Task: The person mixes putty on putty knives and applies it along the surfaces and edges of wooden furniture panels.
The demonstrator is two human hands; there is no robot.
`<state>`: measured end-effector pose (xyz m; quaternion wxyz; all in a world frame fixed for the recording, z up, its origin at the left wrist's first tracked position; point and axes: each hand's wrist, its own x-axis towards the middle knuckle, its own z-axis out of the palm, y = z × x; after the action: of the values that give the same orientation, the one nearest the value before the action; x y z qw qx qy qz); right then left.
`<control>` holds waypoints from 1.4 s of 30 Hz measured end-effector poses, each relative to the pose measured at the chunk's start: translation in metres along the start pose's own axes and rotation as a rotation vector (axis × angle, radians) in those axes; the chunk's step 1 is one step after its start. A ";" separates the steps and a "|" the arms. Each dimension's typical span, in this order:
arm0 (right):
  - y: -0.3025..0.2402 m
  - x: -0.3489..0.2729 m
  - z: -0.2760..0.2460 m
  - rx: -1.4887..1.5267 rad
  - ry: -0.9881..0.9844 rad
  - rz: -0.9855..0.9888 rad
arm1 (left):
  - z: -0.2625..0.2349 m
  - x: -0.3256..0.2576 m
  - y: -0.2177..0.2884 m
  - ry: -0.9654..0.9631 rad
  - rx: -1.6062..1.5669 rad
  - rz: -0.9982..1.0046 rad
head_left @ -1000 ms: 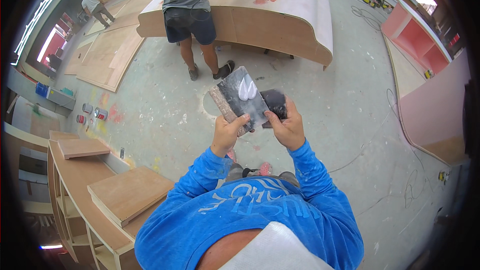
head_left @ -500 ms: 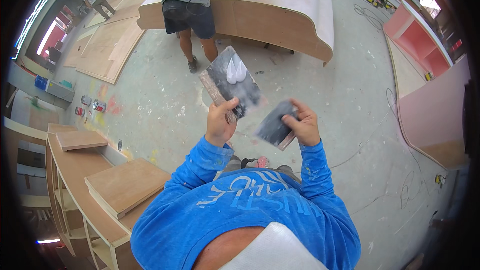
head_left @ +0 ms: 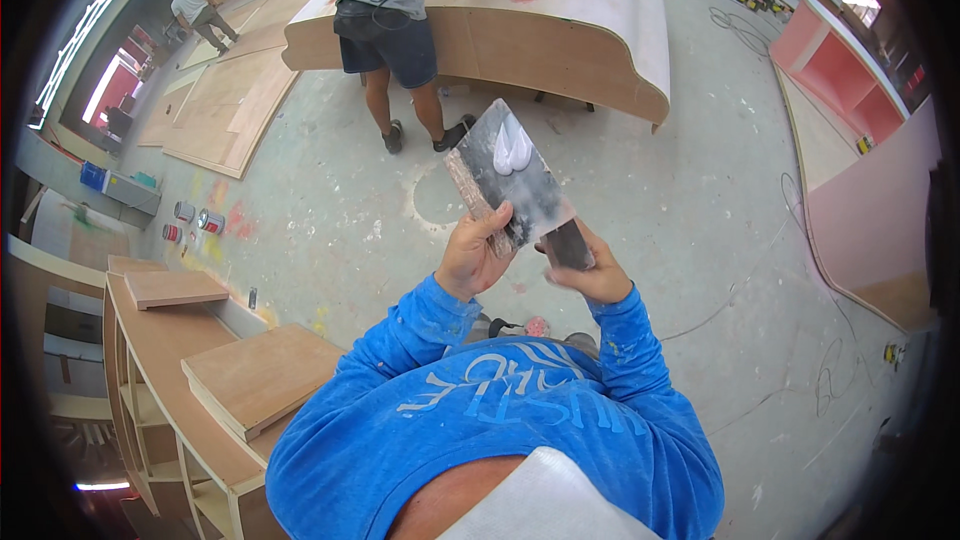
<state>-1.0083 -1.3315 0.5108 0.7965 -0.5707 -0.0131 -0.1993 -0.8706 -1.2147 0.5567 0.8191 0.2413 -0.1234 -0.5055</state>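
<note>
My left hand (head_left: 474, 258) is closed on the near end of a dark, smeared putty board (head_left: 530, 202), with the thumb on top. The board is tilted, with a rough, crusted left edge. Two glossy white dabs of putty (head_left: 512, 148) lie side by side near its far corner. My right hand (head_left: 600, 278) grips a flat, dark putty spreader (head_left: 569, 246). Part of the spreader is hidden beneath the right near edge of the board; whether the two touch I cannot tell.
A person (head_left: 385, 25) stands ahead beside a large curved wooden counter (head_left: 540, 45). At left are shelving (head_left: 165, 360) topped with loose panels (head_left: 265, 375), and paint cans (head_left: 211, 221). Cables (head_left: 735, 290) trail across the floor at right, beside a pink curved unit (head_left: 870, 210).
Both hands have come together; the board has moved right and the spreader left, partly under the board. The person ahead has shifted their feet.
</note>
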 end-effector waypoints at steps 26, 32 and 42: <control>-0.043 0.052 0.023 -0.468 0.436 -0.200 | 0.009 -0.010 0.015 0.219 0.697 0.567; -0.017 0.106 0.066 -0.734 -0.031 -0.033 | -0.034 -0.047 0.071 0.417 0.873 0.607; 0.052 0.192 0.196 -0.752 -0.356 -0.134 | -0.095 -0.124 0.176 0.475 0.555 0.601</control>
<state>-0.7735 -1.1966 0.5797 0.5034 -0.8450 -0.1141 -0.1396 -0.7497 -1.0135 0.5719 0.8392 0.5138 -0.1276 -0.1248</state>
